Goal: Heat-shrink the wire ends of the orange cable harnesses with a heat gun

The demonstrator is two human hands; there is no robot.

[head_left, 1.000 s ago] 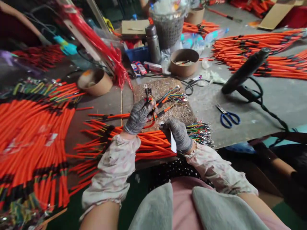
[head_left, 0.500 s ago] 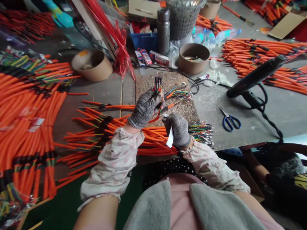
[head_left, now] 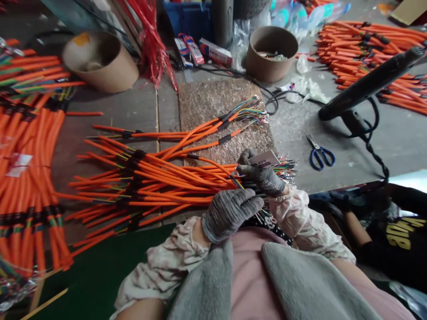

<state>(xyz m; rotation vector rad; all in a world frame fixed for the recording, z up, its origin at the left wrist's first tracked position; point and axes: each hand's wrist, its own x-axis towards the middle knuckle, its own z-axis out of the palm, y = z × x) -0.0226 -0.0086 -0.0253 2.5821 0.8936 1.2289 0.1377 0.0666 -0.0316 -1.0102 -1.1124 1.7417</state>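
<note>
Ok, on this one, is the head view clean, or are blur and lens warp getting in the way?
Head view: the gloved left hand and right hand read fairly clearly; the orange cables at the left edge bow with wide-lens distortion; the coloured wire ends in the bottom-left corner are smeared; lighting is soft, without strong glare.

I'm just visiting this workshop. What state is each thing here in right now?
Left hand: gloved, closed on thin coloured wires.
Right hand: gloved, pinching a white card.
Orange cables: fanned out loose, black-banded.
Blue-handled scissors: lying shut.
Cardboard tub: upright, small bits inside.
</note>
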